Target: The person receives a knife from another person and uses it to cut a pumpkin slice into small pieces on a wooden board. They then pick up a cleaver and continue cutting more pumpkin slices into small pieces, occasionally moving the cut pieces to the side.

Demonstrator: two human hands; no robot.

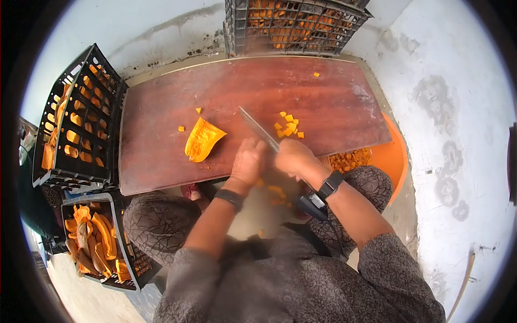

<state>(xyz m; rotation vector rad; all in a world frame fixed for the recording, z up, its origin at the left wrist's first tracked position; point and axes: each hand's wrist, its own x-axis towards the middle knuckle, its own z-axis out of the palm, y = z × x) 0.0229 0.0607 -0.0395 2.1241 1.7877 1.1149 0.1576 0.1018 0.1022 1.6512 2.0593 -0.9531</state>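
Note:
My right hand (296,160) is wrapped round the handle of a knife (257,125), whose long blade points up and left over the reddish-brown board (161,151). Close against the blade's left side, my left hand (251,160) has its fingers curled at the board's near edge. Whatever lies under those fingers is hidden, and the hand is slightly blurred. Left of it sits a curved chunk of orange pumpkin (203,140). Beyond my right hand, several small pumpkin cubes (290,128) lie in a loose group.
Black crates of pumpkin pieces stand at the left (81,121), lower left (129,242) and back (296,27). An orange tub (397,156) holding diced pumpkin (350,160) sits under the board's right end. My knees flank the near edge; a white wall (458,107) rises at the right.

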